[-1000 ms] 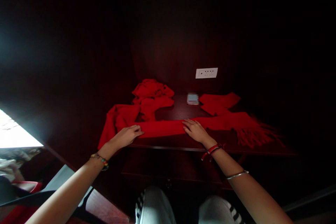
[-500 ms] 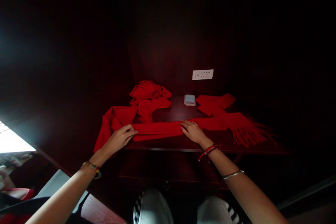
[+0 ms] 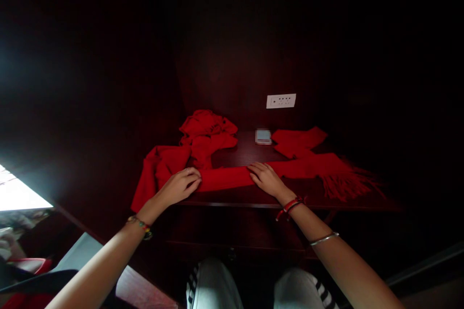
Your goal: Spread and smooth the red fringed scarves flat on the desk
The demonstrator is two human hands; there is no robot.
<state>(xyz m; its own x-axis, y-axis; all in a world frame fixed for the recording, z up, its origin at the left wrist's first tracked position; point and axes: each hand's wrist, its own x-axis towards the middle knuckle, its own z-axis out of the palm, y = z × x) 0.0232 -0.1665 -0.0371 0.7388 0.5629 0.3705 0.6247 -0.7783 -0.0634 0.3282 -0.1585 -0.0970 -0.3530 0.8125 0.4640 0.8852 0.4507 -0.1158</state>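
A long red scarf (image 3: 226,178) lies in a narrow strip along the front of the dark table, its fringe (image 3: 348,181) spread at the right end. My left hand (image 3: 182,185) rests on the left part of the strip, fingers slightly bent and the thumb a little apart from them. Farther right, my right hand (image 3: 267,178) lies palm down with its fingers stretched over the scarf's far edge. Left of my left hand the red cloth bunches up and drapes over the table's front edge. A crumpled red heap (image 3: 206,128) sits behind.
On the dark tabletop (image 3: 235,155) a small pale device with a blurred screen (image 3: 263,136) lies near the back wall. A white socket plate (image 3: 281,101) is on that wall. Dark panels stand at the left. My knees (image 3: 213,282) are below the table edge.
My left hand lifted from the front edge of the strip and moved right onto it. A fold line seen along the strip half a second ago no longer shows. My right hand stays put.
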